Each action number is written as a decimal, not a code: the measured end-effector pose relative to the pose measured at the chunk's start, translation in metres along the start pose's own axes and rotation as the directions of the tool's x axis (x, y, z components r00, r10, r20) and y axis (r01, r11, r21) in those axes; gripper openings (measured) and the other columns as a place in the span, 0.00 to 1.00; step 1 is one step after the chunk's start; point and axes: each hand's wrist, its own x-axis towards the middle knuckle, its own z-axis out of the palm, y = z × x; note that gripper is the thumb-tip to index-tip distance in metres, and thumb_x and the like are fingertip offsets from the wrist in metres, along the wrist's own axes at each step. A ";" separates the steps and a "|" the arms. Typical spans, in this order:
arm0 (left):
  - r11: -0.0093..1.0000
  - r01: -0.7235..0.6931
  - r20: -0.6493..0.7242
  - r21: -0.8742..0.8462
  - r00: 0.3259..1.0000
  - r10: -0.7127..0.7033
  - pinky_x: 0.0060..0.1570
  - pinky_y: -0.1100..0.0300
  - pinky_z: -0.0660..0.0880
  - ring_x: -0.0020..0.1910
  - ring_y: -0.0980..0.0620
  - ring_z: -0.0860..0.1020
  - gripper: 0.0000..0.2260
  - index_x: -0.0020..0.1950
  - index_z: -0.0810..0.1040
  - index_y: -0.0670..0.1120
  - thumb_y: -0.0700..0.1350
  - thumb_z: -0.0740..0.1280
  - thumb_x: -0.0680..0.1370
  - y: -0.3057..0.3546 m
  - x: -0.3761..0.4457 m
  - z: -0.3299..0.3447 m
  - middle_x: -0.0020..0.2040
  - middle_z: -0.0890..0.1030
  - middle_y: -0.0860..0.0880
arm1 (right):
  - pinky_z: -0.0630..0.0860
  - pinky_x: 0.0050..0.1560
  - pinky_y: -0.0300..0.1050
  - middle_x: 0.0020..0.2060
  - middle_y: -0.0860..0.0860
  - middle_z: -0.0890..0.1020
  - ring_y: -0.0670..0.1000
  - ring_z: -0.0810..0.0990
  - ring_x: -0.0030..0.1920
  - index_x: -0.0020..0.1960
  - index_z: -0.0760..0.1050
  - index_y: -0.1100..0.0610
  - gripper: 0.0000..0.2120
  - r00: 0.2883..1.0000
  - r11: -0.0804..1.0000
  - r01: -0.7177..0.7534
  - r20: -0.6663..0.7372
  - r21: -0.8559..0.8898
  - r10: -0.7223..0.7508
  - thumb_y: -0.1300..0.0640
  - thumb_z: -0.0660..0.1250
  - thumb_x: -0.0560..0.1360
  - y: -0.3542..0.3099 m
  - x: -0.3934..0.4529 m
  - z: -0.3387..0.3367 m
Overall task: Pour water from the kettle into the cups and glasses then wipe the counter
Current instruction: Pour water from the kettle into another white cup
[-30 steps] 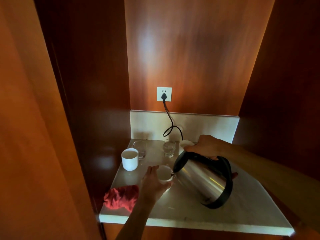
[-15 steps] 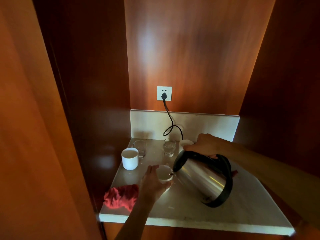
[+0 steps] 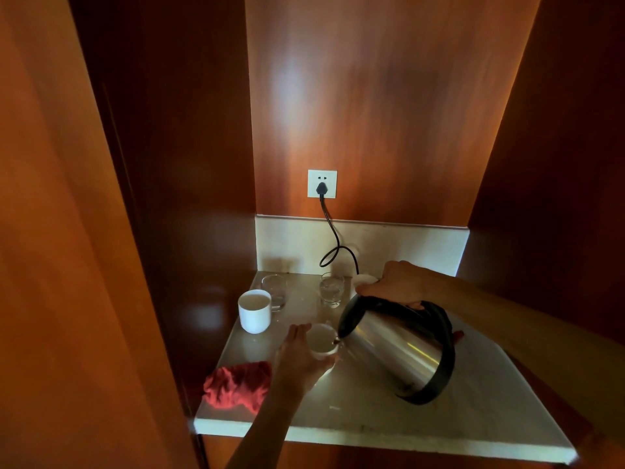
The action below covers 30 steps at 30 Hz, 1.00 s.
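My right hand (image 3: 402, 283) grips the black handle of a steel kettle (image 3: 399, 346), tilted with its spout over a small white cup (image 3: 321, 338). My left hand (image 3: 301, 362) wraps around that cup from the near side on the pale stone counter (image 3: 372, 421). A second white cup (image 3: 254, 310) stands to the left. Two clear glasses stand behind: one (image 3: 274, 290) at the back left, one (image 3: 332, 288) in the middle. A red cloth (image 3: 236, 385) lies crumpled near the counter's front left corner.
The counter sits in a narrow wooden alcove with walls close on the left, right and back. A black cord (image 3: 333, 236) runs from a wall socket (image 3: 322, 183) down to the white kettle base (image 3: 363, 279), partly hidden behind my right hand.
The kettle has tipped slightly further toward the small cup. Both hands and the other objects stay in place.
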 end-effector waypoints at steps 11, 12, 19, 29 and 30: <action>1.000 -0.001 -0.008 -0.007 1.000 0.001 0.54 0.66 0.71 0.55 0.58 0.75 0.34 0.64 0.73 0.53 0.63 0.75 0.62 0.001 -0.001 -0.002 0.58 0.74 0.56 | 0.73 0.36 0.41 0.32 0.50 0.79 0.48 0.78 0.32 0.37 0.76 0.53 0.26 1.000 0.999 0.019 0.015 -0.029 -0.018 0.30 0.66 0.72 -0.002 0.006 0.000; 1.000 -0.005 -0.011 -0.006 1.000 0.005 0.54 0.67 0.69 0.56 0.58 0.75 0.33 0.64 0.73 0.54 0.62 0.76 0.62 0.002 -0.002 -0.002 0.58 0.74 0.56 | 0.74 0.38 0.42 0.33 0.50 0.80 0.49 0.79 0.33 0.37 0.76 0.53 0.26 1.000 0.999 0.021 0.015 -0.033 -0.021 0.30 0.66 0.72 -0.002 0.008 0.000; 1.000 -0.006 -0.007 -0.014 1.000 0.006 0.50 0.71 0.65 0.50 0.63 0.70 0.33 0.64 0.73 0.53 0.61 0.77 0.63 0.003 -0.002 -0.004 0.58 0.74 0.56 | 0.74 0.36 0.42 0.29 0.50 0.80 0.49 0.78 0.29 0.36 0.77 0.54 0.27 1.000 0.998 0.019 0.021 -0.058 -0.018 0.29 0.66 0.71 -0.005 0.011 -0.001; 1.000 -0.025 0.004 -0.010 1.000 0.025 0.50 0.72 0.63 0.50 0.64 0.67 0.32 0.65 0.72 0.54 0.59 0.77 0.64 0.002 -0.001 -0.004 0.57 0.71 0.58 | 0.74 0.34 0.41 0.31 0.52 0.81 0.51 0.79 0.31 0.38 0.80 0.56 0.29 0.999 0.998 0.006 0.041 -0.059 -0.004 0.28 0.65 0.71 -0.004 0.016 0.000; 1.000 -0.025 -0.003 -0.009 1.000 0.025 0.50 0.71 0.63 0.50 0.64 0.68 0.31 0.65 0.72 0.54 0.59 0.76 0.64 0.002 -0.001 -0.004 0.56 0.71 0.58 | 0.74 0.33 0.40 0.30 0.52 0.81 0.51 0.78 0.29 0.36 0.79 0.56 0.30 0.999 0.998 0.005 0.045 -0.059 -0.002 0.28 0.65 0.71 -0.004 0.016 0.000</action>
